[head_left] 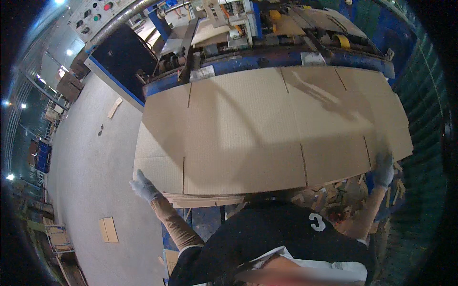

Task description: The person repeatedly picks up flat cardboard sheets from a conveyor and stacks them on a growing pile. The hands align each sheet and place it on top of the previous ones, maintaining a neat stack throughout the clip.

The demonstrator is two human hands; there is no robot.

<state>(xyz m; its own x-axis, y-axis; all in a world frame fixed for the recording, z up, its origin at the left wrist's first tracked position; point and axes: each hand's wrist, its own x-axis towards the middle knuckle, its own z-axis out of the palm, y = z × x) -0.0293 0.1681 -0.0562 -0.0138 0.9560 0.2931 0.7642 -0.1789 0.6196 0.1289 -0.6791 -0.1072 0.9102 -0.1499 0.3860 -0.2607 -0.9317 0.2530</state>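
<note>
A wide brown cardboard sheet (243,138) with slots cut into its near and far edges lies in front of me, its far edge along the machine's blue front beam. My left hand (145,187), in a grey glove, touches its near left corner; the thumb and fingers are stretched apart. At the near right edge, my right hand (383,171), also gloved, grips the sheet, though its fingers are partly blurred. Under the near left edge, more flat cardboard sheets (205,201) show in a stack.
A machine with a blue beam (262,63) and metal rollers stands beyond the sheet. A button panel (98,14) is at upper left. Cardboard scraps (329,200) lie below on the right, beside a green corrugated wall (429,143). Loose cardboard (109,229) lies on the grey floor.
</note>
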